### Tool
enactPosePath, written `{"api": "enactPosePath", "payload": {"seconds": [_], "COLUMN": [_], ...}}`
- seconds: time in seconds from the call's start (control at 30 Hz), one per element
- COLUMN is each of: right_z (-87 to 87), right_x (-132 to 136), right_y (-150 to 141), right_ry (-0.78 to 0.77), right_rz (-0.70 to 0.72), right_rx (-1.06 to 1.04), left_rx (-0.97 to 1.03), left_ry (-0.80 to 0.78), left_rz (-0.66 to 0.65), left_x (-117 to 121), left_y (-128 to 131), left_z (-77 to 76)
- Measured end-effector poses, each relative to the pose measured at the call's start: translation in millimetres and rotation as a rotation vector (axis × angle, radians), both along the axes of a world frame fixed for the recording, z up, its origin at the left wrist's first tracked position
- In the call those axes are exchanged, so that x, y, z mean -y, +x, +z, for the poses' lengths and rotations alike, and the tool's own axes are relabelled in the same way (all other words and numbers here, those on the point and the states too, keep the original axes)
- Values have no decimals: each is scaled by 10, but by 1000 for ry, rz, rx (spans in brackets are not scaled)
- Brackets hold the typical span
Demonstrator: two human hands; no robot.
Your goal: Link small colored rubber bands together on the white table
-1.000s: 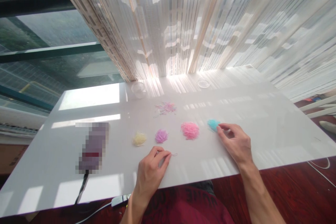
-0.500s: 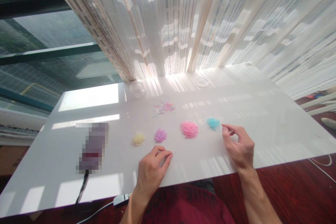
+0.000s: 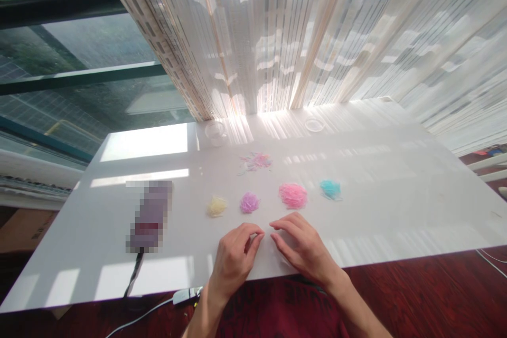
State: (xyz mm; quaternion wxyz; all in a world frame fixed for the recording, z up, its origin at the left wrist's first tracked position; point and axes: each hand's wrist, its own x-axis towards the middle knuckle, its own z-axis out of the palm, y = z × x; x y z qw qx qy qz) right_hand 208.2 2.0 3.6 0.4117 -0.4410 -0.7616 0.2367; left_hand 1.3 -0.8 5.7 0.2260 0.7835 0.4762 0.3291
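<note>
Near the table's front edge, the thumb and forefinger of my left hand [image 3: 237, 248] are pinched together. A thin strand showed at their tips a moment ago; now it is too fine to make out. My right hand [image 3: 304, 248] faces it from the right, thumb and forefinger apart, with nothing visible between them. Beyond the hands lie small heaps of thin strands: a pale yellow pile [image 3: 216, 206], a purple pile [image 3: 249, 203], a larger pink pile [image 3: 293, 196] and a turquoise pile [image 3: 330, 189]. Farther back is a loose mixed-colour pile [image 3: 256, 161].
A clear round container [image 3: 216, 133] and a clear round lid or dish [image 3: 314, 125] stand at the back of the white table [image 3: 396, 185]. A blurred-out purple object [image 3: 152, 216] with a dark strap lies left. Striped curtains [image 3: 277, 37] hang behind.
My right hand has left the turquoise pile and come left and nearer, beside my left hand, its fingers now apart. My left hand keeps its pinch in about the same place.
</note>
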Motion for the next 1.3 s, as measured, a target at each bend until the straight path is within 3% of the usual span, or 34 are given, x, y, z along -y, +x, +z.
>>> {"api": "enactPosePath", "payload": {"seconds": [0.2, 0.53, 1.3], "right_z": [-37, -89, -34], "right_x": [-28, -35, -30], "right_y": [-77, -69, -56], "right_ry": [-31, -18, 8], "right_rz": [48, 6, 6], "right_rx": [-9, -41, -81], "left_rx": [97, 180, 115], "left_ry": [-32, -98, -78], "left_rz": [-10, 21, 32], "left_x": [25, 22, 6], "left_y": [-14, -34, 3], "left_z": [-61, -112, -47]}}
